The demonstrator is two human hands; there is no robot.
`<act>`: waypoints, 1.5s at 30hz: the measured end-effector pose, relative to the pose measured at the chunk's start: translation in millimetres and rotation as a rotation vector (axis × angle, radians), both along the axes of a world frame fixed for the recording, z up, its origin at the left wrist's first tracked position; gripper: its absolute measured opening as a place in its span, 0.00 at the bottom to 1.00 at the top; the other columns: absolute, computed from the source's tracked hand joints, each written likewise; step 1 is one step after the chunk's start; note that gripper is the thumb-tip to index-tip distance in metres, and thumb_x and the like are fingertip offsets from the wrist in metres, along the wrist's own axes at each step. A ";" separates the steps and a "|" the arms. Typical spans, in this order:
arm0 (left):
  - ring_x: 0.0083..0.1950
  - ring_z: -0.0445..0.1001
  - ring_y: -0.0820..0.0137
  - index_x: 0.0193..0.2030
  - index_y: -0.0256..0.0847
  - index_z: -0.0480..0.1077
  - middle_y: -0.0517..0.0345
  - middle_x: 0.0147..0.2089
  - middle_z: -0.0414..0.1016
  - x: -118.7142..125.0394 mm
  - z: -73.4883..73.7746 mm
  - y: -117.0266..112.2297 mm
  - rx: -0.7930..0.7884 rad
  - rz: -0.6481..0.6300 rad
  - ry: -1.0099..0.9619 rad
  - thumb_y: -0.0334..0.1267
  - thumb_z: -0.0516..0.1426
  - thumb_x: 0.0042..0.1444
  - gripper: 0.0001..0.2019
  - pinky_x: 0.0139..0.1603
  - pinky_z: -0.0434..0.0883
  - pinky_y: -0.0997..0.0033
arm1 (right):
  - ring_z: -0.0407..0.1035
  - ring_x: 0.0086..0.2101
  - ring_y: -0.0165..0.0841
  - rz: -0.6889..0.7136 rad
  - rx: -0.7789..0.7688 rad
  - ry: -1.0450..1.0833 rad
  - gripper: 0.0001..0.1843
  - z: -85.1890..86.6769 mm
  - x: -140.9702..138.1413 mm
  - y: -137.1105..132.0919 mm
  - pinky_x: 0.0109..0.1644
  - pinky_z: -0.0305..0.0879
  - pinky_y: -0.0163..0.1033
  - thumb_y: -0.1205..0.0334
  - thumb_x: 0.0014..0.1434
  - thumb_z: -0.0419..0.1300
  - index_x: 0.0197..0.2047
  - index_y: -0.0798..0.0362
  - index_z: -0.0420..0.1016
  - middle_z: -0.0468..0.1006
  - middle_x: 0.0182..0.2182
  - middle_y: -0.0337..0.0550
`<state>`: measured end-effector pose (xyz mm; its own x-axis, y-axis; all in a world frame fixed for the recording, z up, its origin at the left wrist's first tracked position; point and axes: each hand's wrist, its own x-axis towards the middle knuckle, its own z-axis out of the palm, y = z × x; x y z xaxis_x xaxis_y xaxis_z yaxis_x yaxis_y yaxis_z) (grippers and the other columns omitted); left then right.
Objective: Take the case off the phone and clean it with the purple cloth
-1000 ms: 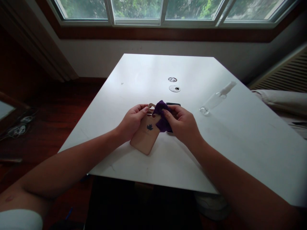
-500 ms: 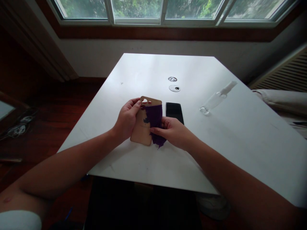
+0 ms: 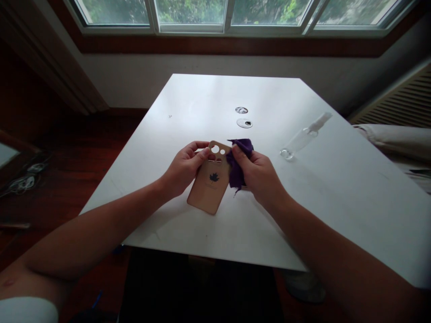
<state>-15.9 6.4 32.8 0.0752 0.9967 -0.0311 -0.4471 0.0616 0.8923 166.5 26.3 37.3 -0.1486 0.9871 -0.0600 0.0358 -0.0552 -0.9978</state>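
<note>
A tan phone case [image 3: 208, 190] with round camera cutouts and a dark maple-leaf print is held tilted above the white table [image 3: 161, 242]. My left hand [image 3: 188, 166] pinches its upper left edge between thumb and fingers. In my right hand [image 3: 259, 172] is a bunched purple cloth [image 3: 237, 168], gripped under the thumb and touching the upper right edge of the case. The black phone lying behind is almost wholly covered by my right hand and the cloth; only a sliver of its edge shows.
A clear spray bottle [image 3: 301, 140] lies on its side at the right of the table. Two round inserts, a metallic cable hole [image 3: 241, 110] and a cover [image 3: 244, 123], are set in the tabletop. Coiled cables [image 3: 28, 179] lie on the floor at the left.
My right hand has moved up and right with the cloth, from the front of the case to its upper right edge. The leaf print is uncovered, and the case has turned clockwise a little.
</note>
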 end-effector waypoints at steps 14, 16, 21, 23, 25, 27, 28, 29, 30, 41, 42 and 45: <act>0.39 0.76 0.72 0.47 0.37 0.73 0.56 0.39 0.77 -7.8 -5.4 9.8 0.010 0.187 -0.079 0.38 0.64 0.59 0.11 0.43 0.75 0.72 | 0.76 0.34 0.40 0.357 0.269 -0.542 0.26 -12.5 -2.0 -10.4 0.37 0.72 0.42 0.38 0.62 0.61 0.43 0.55 0.80 0.83 0.36 0.50; 0.38 0.76 0.72 0.46 0.37 0.73 0.57 0.39 0.76 -8.7 -4.8 9.8 0.012 0.181 -0.085 0.37 0.64 0.59 0.11 0.42 0.75 0.73 | 0.76 0.35 0.41 0.273 0.401 -0.630 0.25 -8.0 -1.6 -12.5 0.37 0.70 0.43 0.38 0.62 0.61 0.44 0.55 0.79 0.82 0.37 0.50; 0.38 0.76 0.70 0.47 0.38 0.74 0.56 0.40 0.77 -7.4 -2.5 7.0 -0.031 0.143 -0.054 0.38 0.64 0.58 0.11 0.38 0.75 0.71 | 0.76 0.42 0.42 0.110 0.486 -0.486 0.26 -1.7 2.1 -7.6 0.48 0.72 0.46 0.40 0.61 0.64 0.52 0.52 0.77 0.82 0.45 0.49; 0.37 0.76 0.70 0.46 0.38 0.74 0.56 0.39 0.76 -6.6 -1.1 6.1 -0.057 0.124 -0.035 0.38 0.64 0.58 0.11 0.38 0.75 0.71 | 0.76 0.45 0.43 0.088 0.508 -0.458 0.26 -1.8 3.5 -4.9 0.52 0.71 0.48 0.41 0.62 0.63 0.53 0.52 0.77 0.82 0.47 0.49; 0.36 0.76 0.70 0.46 0.37 0.74 0.55 0.39 0.76 -5.9 0.2 5.7 -0.097 0.102 -0.009 0.38 0.63 0.58 0.11 0.37 0.75 0.70 | 0.75 0.49 0.43 0.089 0.545 -0.449 0.27 -2.7 4.1 -3.2 0.56 0.69 0.48 0.43 0.62 0.63 0.58 0.52 0.75 0.80 0.51 0.50; 0.35 0.76 0.70 0.46 0.37 0.73 0.54 0.39 0.77 -5.4 0.6 5.6 -0.133 0.076 0.029 0.37 0.63 0.58 0.11 0.36 0.75 0.71 | 0.74 0.52 0.44 0.098 0.569 -0.450 0.29 -4.1 4.3 -2.3 0.57 0.68 0.49 0.44 0.62 0.64 0.61 0.52 0.74 0.78 0.54 0.50; 0.35 0.76 0.69 0.46 0.37 0.73 0.53 0.39 0.77 -5.3 0.3 5.7 -0.143 0.063 0.055 0.37 0.62 0.58 0.11 0.35 0.75 0.70 | 0.73 0.52 0.44 0.108 0.568 -0.452 0.30 -4.8 4.3 -2.0 0.58 0.68 0.48 0.44 0.62 0.64 0.62 0.52 0.73 0.78 0.54 0.51; 0.35 0.76 0.69 0.47 0.38 0.73 0.53 0.39 0.77 -5.2 -0.4 5.8 -0.144 0.051 0.087 0.37 0.62 0.58 0.11 0.35 0.76 0.70 | 0.73 0.52 0.44 0.124 0.559 -0.454 0.31 -5.6 4.2 -1.7 0.58 0.69 0.48 0.44 0.62 0.64 0.62 0.53 0.72 0.78 0.54 0.51; 0.34 0.76 0.69 0.47 0.38 0.73 0.53 0.39 0.77 -5.1 -1.3 5.7 -0.138 0.037 0.123 0.38 0.62 0.58 0.11 0.34 0.76 0.70 | 0.73 0.53 0.44 0.142 0.543 -0.454 0.31 -6.2 4.2 -1.6 0.58 0.69 0.48 0.44 0.62 0.64 0.63 0.53 0.72 0.78 0.54 0.51; 0.37 0.72 0.75 0.59 0.42 0.69 0.58 0.38 0.74 -8.0 -2.6 -0.8 0.303 -0.057 0.430 0.47 0.63 0.62 0.21 0.36 0.70 0.79 | 0.74 0.46 0.43 0.281 0.587 -0.530 0.25 -1.6 3.0 -5.1 0.50 0.70 0.48 0.46 0.62 0.64 0.57 0.53 0.75 0.78 0.48 0.50; 0.36 0.71 0.75 0.56 0.41 0.71 0.58 0.38 0.74 -8.1 -2.2 -1.2 0.310 -0.055 0.453 0.47 0.63 0.62 0.19 0.35 0.69 0.79 | 0.74 0.45 0.42 0.286 0.594 -0.525 0.25 -1.0 2.8 -5.5 0.50 0.70 0.47 0.46 0.62 0.64 0.56 0.53 0.75 0.78 0.48 0.50; 0.32 0.68 0.76 0.49 0.40 0.75 0.58 0.35 0.73 -8.7 -2.9 -1.3 0.291 -0.033 0.496 0.48 0.64 0.60 0.16 0.30 0.66 0.79 | 0.74 0.45 0.41 0.309 0.592 -0.488 0.23 0.3 2.5 -6.0 0.50 0.70 0.45 0.47 0.62 0.65 0.55 0.53 0.75 0.78 0.48 0.48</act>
<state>-24.6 5.1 29.9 0.1526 0.9669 0.2043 0.0270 -0.2107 0.9772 169.0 20.3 37.6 -0.5102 0.7945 0.3293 0.4001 0.5581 -0.7269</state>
